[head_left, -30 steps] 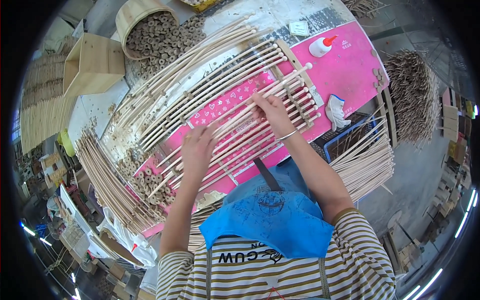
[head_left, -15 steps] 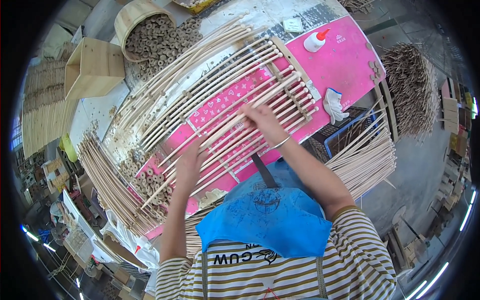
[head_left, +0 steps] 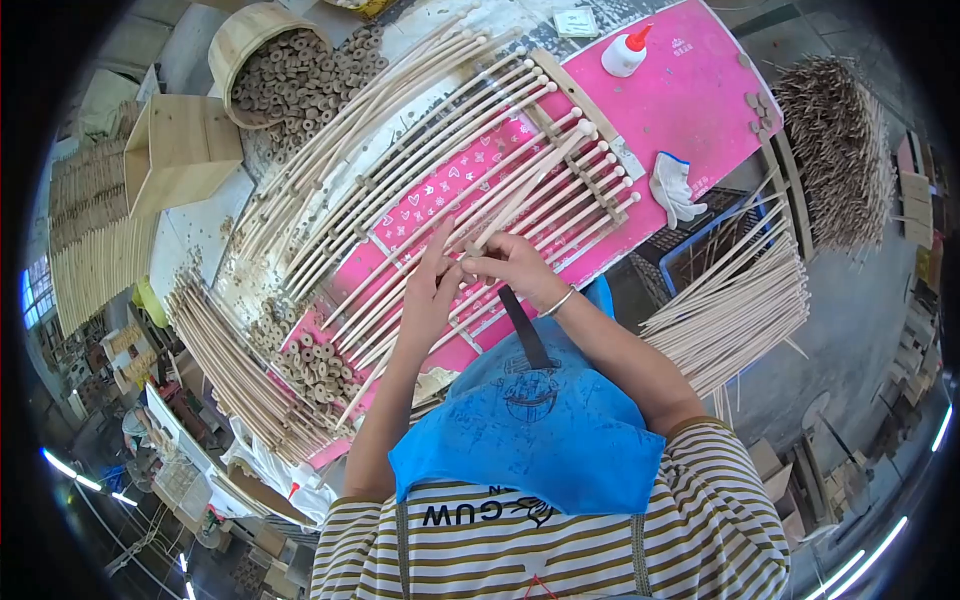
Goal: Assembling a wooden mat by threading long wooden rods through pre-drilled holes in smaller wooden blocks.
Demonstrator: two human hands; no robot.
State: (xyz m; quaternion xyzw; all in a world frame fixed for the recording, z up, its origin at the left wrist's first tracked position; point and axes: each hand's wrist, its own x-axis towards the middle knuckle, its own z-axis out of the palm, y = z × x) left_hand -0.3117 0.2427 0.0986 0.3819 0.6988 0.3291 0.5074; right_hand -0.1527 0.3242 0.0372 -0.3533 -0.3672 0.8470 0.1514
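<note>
A pink patterned worktop (head_left: pixel 690 95) stands in a cluttered workshop, spread with long pale wooden dowel rods (head_left: pixel 470 190) — too many to count. Both hands meet at its near edge: the left hand (head_left: pixel 432 292) and right hand (head_left: pixel 512 265) pinch closed on one rod together. One white glue bottle (head_left: pixel 626 52), one white glove (head_left: pixel 675 187) — one wooden bucket of rings (head_left: pixel 270 50).

A craft workshop: stacked wooden rods (head_left: pixel 735 305), glue bottle (head_left: pixel 626 52), basket of wooden rings (head_left: pixel 300 70).
</note>
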